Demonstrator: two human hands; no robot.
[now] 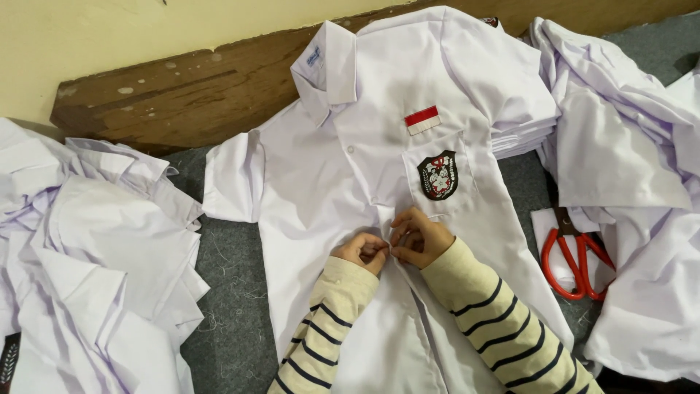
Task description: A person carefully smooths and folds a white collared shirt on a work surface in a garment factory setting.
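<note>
A white short-sleeved shirt (pixel 328 175) lies flat, front up, collar toward the wall, with a red-and-white patch (pixel 422 120) and a dark crest badge (pixel 437 175) on its chest pocket. My left hand (pixel 362 252) and my right hand (pixel 419 237) meet at the shirt's front placket just below the pocket. Both pinch the fabric edges there, fingertips touching. Cream sleeves with dark stripes cover my forearms. Whatever small thing lies between the fingertips is hidden.
Piles of crumpled white shirts lie at the left (pixel 87 270) and at the right (pixel 627 146). Red-handled scissors (pixel 576 259) rest on white cloth to the right. A grey felt surface (pixel 233 306) lies underneath, with a worn wooden board (pixel 182 95) along the wall.
</note>
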